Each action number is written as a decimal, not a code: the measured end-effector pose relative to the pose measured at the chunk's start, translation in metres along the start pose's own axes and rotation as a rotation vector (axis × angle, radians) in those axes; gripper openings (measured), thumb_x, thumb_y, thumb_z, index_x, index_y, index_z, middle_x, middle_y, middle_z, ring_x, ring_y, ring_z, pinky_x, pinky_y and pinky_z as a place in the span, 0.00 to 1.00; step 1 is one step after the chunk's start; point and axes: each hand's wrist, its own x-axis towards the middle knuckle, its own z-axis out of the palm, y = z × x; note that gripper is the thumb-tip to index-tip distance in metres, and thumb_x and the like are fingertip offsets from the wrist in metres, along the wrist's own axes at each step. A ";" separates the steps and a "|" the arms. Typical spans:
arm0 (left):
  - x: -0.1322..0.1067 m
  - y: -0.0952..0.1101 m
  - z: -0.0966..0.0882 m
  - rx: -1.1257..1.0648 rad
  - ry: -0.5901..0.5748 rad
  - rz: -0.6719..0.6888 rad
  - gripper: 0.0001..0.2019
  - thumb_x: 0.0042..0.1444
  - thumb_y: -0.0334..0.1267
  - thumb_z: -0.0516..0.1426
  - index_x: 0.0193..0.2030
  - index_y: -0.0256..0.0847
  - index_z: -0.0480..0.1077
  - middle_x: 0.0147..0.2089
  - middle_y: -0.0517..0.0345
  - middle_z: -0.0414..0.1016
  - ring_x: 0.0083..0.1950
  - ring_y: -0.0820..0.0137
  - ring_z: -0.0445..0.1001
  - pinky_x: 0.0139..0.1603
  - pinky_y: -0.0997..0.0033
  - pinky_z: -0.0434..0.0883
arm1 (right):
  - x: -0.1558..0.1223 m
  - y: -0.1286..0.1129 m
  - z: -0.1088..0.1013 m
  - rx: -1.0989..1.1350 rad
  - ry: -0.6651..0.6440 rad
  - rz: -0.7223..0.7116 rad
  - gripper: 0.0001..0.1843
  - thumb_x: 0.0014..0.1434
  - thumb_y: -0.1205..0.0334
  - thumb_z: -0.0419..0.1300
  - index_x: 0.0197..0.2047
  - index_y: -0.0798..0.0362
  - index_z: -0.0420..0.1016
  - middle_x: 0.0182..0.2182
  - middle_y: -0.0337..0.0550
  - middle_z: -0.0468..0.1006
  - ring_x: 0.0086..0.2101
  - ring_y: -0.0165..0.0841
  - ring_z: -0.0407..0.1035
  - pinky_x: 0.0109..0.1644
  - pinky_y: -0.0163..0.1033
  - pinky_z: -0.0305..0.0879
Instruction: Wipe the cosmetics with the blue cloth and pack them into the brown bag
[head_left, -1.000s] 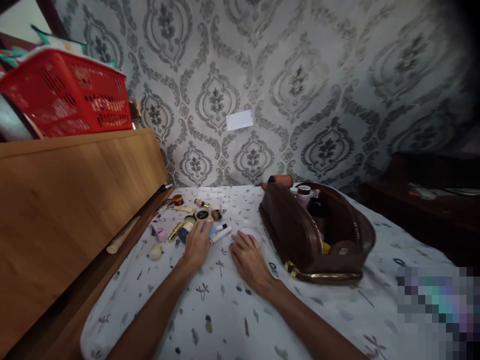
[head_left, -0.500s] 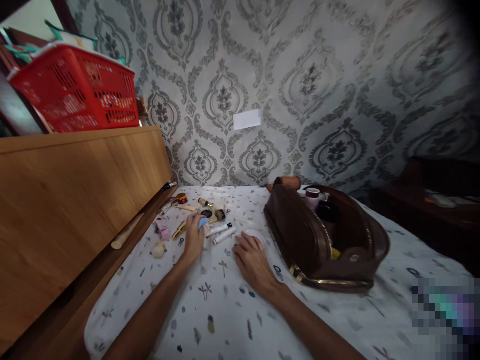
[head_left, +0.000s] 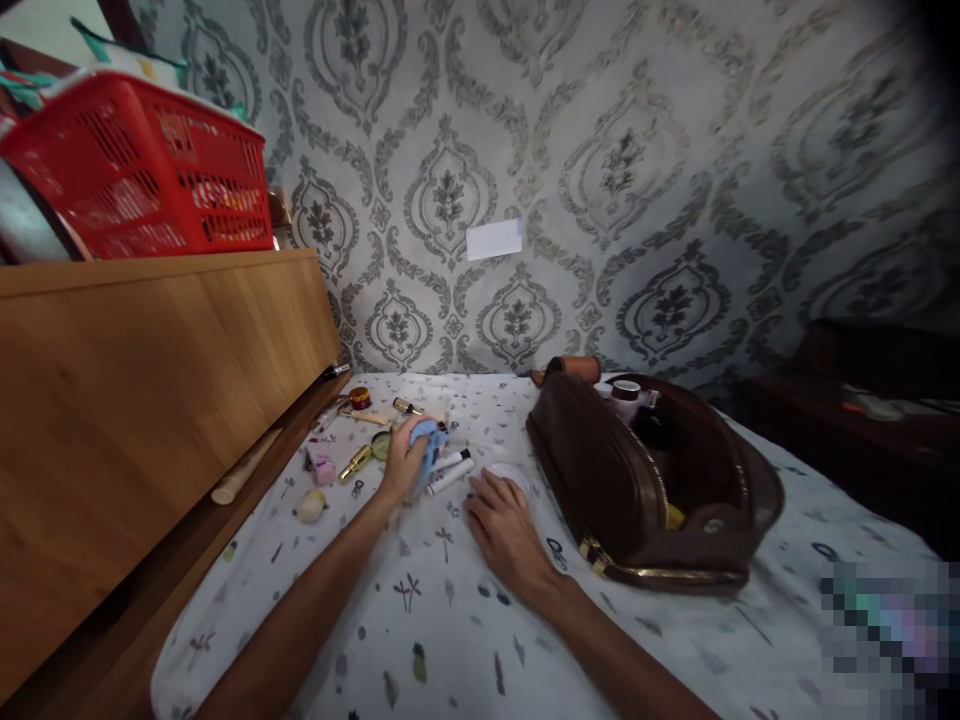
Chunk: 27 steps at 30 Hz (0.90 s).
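In the head view my left hand [head_left: 405, 462] is closed around a crumpled blue cloth [head_left: 427, 440], held among small cosmetics. Just right of it lie two white tubes [head_left: 451, 473], one with a black end. To its left are a gold lipstick-like tube [head_left: 355, 463], a round greenish compact-like thing [head_left: 381, 445], a pink item [head_left: 320, 465] and a cream-coloured rounded piece [head_left: 310, 505]. My right hand [head_left: 510, 530] lies flat, palm down, its fingers resting on a white round disc [head_left: 517, 478], partly hidden beneath them.
An unzipped brown bag [head_left: 600, 470] with jars and bottles inside stands at the right. Behind it lies an orange-brown roll [head_left: 577, 369]. A wooden cabinet [head_left: 165, 370] borders the left, topped by a red basket [head_left: 165, 170]. The patterned sheet [head_left: 420, 610] covers the surface.
My left hand has moved slightly right and up, and more of the blue cloth shows. The round greenish thing beside it is now uncovered. My right hand stays in place.
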 end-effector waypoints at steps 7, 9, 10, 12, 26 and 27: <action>0.041 -0.057 -0.049 0.420 -0.004 -0.156 0.23 0.55 0.24 0.49 0.56 0.39 0.68 0.58 0.46 0.72 0.63 0.57 0.65 0.65 0.52 0.61 | 0.001 -0.002 0.000 0.006 -0.028 0.027 0.11 0.65 0.70 0.53 0.40 0.54 0.78 0.52 0.51 0.76 0.61 0.48 0.59 0.64 0.58 0.53; 0.049 -0.072 -0.060 0.537 -0.073 -0.199 0.26 0.53 0.22 0.50 0.59 0.36 0.66 0.61 0.41 0.69 0.66 0.56 0.62 0.66 0.51 0.60 | 0.001 -0.002 -0.001 0.011 -0.028 0.030 0.11 0.65 0.70 0.53 0.40 0.54 0.78 0.52 0.51 0.76 0.61 0.48 0.59 0.65 0.58 0.52; 0.052 -0.079 -0.064 0.586 -0.117 -0.210 0.27 0.52 0.21 0.51 0.60 0.35 0.65 0.63 0.40 0.68 0.67 0.56 0.62 0.66 0.53 0.60 | 0.001 -0.002 -0.001 0.014 -0.028 0.030 0.11 0.65 0.70 0.53 0.40 0.54 0.78 0.53 0.50 0.76 0.61 0.48 0.59 0.65 0.58 0.52; 0.056 -0.089 -0.071 0.673 -0.213 -0.215 0.29 0.51 0.20 0.52 0.61 0.35 0.64 0.64 0.40 0.67 0.68 0.57 0.61 0.65 0.57 0.61 | 0.001 -0.002 -0.001 0.021 -0.026 0.032 0.11 0.64 0.70 0.54 0.40 0.54 0.78 0.53 0.51 0.76 0.61 0.48 0.59 0.65 0.58 0.52; 0.047 -0.085 -0.099 1.078 -0.518 -0.211 0.11 0.64 0.39 0.55 0.50 0.38 0.72 0.57 0.45 0.70 0.59 0.56 0.69 0.54 0.54 0.71 | 0.000 -0.010 -0.009 -0.001 0.014 -0.066 0.15 0.63 0.72 0.52 0.47 0.54 0.77 0.55 0.55 0.74 0.61 0.48 0.60 0.65 0.61 0.52; 0.044 -0.085 -0.101 1.082 -0.539 -0.222 0.13 0.64 0.40 0.56 0.52 0.38 0.71 0.56 0.47 0.71 0.56 0.59 0.71 0.53 0.54 0.72 | -0.001 -0.014 -0.010 0.011 0.008 -0.107 0.15 0.63 0.72 0.52 0.49 0.55 0.77 0.56 0.54 0.74 0.61 0.47 0.59 0.66 0.60 0.51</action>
